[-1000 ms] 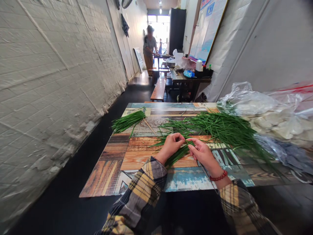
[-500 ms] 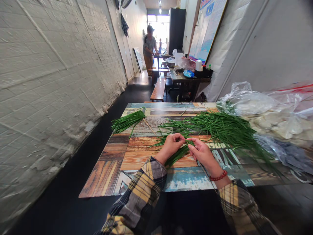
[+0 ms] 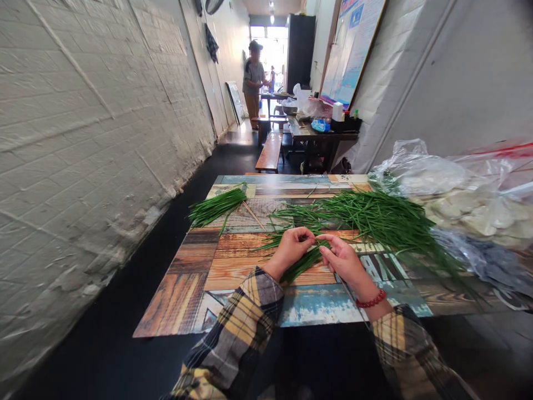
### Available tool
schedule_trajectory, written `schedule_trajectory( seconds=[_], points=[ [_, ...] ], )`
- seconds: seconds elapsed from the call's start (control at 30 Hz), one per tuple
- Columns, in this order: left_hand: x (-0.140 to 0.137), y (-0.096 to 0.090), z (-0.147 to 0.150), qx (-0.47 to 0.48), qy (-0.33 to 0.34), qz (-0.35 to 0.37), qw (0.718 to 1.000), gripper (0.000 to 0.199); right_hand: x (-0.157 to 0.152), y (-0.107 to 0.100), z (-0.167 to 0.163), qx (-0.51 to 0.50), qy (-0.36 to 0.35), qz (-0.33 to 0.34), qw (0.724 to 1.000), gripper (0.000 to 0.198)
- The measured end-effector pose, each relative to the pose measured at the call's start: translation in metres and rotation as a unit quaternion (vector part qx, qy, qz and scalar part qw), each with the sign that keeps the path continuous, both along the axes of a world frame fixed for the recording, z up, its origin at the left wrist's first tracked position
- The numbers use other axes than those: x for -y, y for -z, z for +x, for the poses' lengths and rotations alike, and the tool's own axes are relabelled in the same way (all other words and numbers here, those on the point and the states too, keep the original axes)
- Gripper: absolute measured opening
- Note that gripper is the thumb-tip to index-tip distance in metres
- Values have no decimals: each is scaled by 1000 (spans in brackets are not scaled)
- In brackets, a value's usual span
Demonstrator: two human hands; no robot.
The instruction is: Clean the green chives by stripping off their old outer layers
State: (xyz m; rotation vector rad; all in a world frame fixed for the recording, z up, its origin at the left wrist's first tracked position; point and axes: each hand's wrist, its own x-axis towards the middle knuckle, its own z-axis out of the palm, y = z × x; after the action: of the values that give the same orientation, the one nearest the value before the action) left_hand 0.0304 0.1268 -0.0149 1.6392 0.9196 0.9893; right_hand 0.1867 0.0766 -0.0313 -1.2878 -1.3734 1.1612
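Over the chives on the table, my left hand (image 3: 293, 248) is closed in a pinch, on what looks like chive ends; the small tips are hard to make out. Facing it, my right hand (image 3: 341, 260) has its thumb and index finger close to the left fingertips. A thin bamboo skewer (image 3: 347, 289) runs out below the right palm towards the table's near edge, its upper part hidden by the hand. Under both hands lies a small bunch of green chives (image 3: 303, 265). A large loose pile of chives (image 3: 375, 216) spreads just beyond to the right.
A neat chive bundle (image 3: 219, 206) lies at the table's left, with a second thin stick (image 3: 254, 215) by it. Clear plastic bags (image 3: 466, 205) with pale contents crowd the right side. Beyond the patterned table (image 3: 179, 308) are a bench (image 3: 270, 153) and a standing person (image 3: 253, 83).
My hands stay nearly still at the same spot over the chives. In the background, the person has straightened up somewhat and lifted their hands from the far table.
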Motion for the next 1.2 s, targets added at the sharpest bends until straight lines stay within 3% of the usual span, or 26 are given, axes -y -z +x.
schedule_trajectory(
  seconds=[0.4, 1.2],
  points=[
    [-3, 5, 0, -56, -24, 80, 995, 8, 2, -4, -1, -6, 3, -3, 1000, 40],
    [-3, 6, 1, -18, -26, 36, 999, 8, 2, -3, -2, -4, -5, -7, 1000, 39]
  ],
)
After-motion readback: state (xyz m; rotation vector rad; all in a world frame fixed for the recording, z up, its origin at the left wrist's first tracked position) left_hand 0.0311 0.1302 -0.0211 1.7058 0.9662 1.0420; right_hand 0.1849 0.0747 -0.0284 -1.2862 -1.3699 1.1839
